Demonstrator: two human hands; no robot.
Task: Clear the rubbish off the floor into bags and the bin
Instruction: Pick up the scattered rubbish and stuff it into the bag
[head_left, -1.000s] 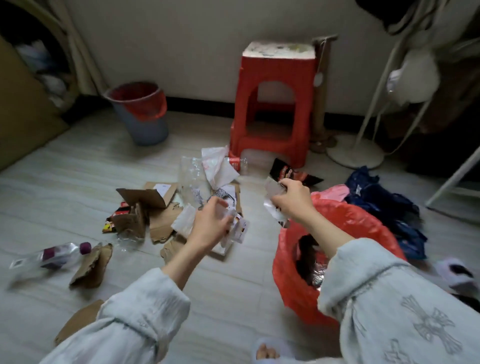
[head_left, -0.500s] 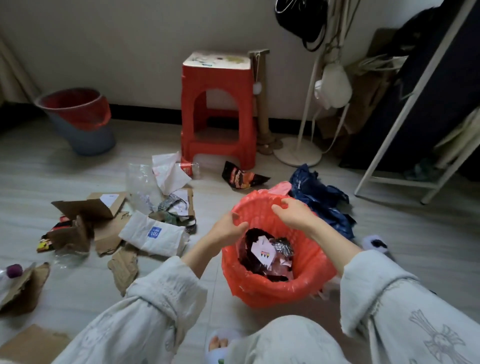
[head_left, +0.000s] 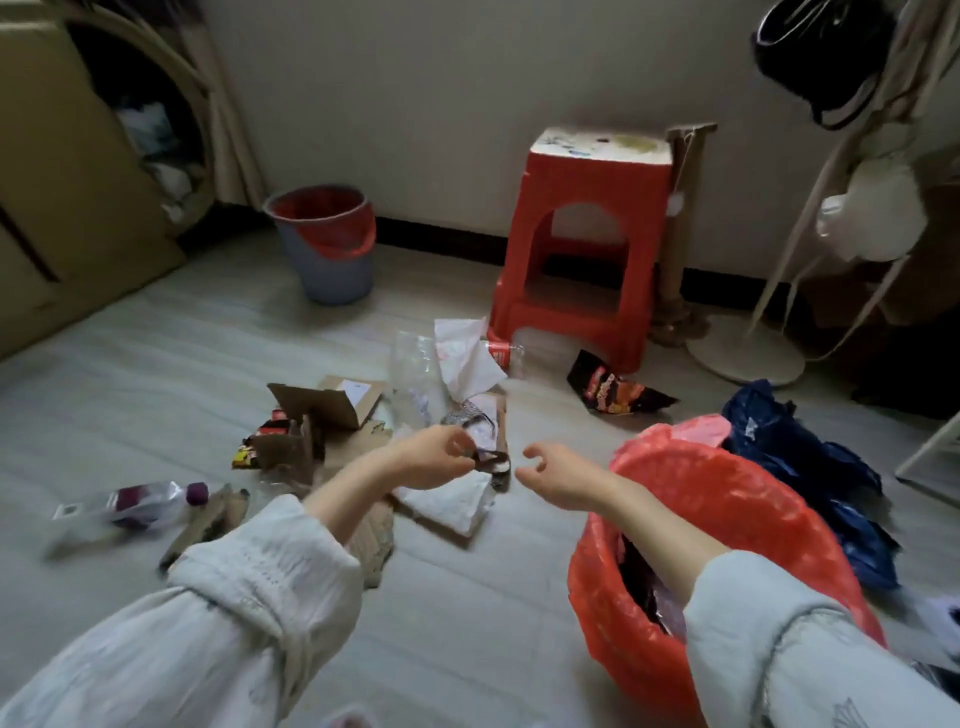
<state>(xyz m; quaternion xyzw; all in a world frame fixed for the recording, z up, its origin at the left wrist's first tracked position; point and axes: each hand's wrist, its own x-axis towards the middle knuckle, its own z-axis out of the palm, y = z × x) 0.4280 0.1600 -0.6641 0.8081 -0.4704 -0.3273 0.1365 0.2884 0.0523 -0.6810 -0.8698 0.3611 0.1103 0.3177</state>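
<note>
Two hands over floor litter: left hand (head_left: 434, 457) pinches one dark crumpled wrapper (head_left: 491, 461); right hand (head_left: 558, 475) loosely curled, holding nothing. One red plastic bag (head_left: 727, 514), one grey red-lined bin (head_left: 327, 244).

my pale grey sleeves (head_left: 249, 613) above a red bag (head_left: 727, 519), red stool (head_left: 587, 249), blue-grey bin (head_left: 332, 260) lined red, dark blue bag (head_left: 800, 457), brown cardboard (head_left: 322, 405).

A red bag (head_left: 727, 519) gapes open at near right, wrappers inside. Left of it lies a litter heap: torn cardboard (head_left: 332, 402), white paper (head_left: 465, 358), a clear bottle (head_left: 140, 501) (on its side). Farther left stands a red-lined grey bin (head_left: 327, 244).
</note>
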